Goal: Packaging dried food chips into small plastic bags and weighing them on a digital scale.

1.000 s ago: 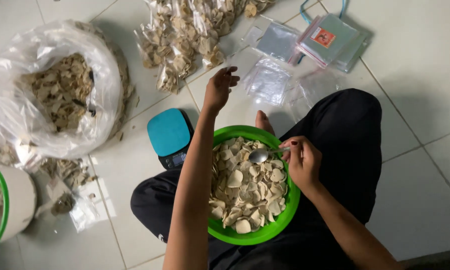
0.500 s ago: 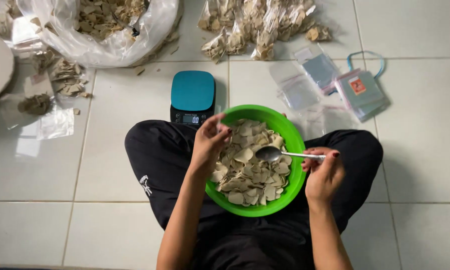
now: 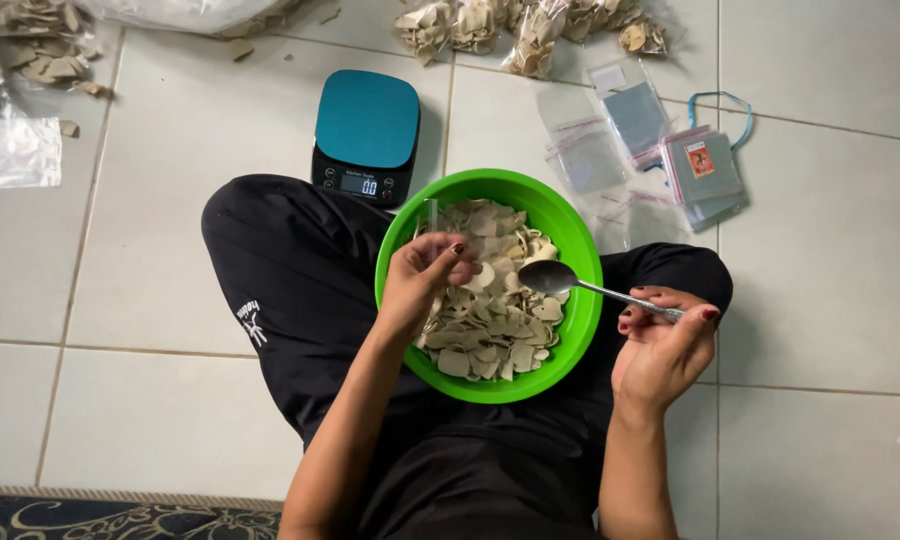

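1. The floor (image 3: 170, 400) is pale square tile with thin grey joints; a strip of dark patterned rug (image 3: 120, 520) runs along the bottom edge at 7 o'clock.
2. The person sits cross-legged in black trousers (image 3: 300, 290), which fill the middle of the view and are cut off at the bottom.
3. The green bowl (image 3: 395, 245) rests on the lap at the centre, full of pale, flat dried slices (image 3: 490, 330).
4. The left hand (image 3: 425, 280) hangs over the bowl's 9 o'clock side, fingers pinched narrow on a small clear bag (image 3: 430, 215) that is hard to make out against the slices.
5. The right hand (image 3: 660, 350), at 3 o'clock of the bowl, grips the handle of a metal spoon (image 3: 550, 277); its bowl end hovers over the slices inside the rim.
6. A teal kitchen scale (image 3: 367, 120) stands at 11 o'clock, just beside the bowl, its display lit.
7. Filled clear packets (image 3: 530, 25) lie at 12 o'clock, cut off by the top edge.
8. Empty zip bags (image 3: 610, 130) and a small stack of them (image 3: 705, 170) lie at 1 o'clock.
9. At 10 o'clock lie loose slices and a crumpled plastic bag (image 3: 10, 150), partly out of frame.
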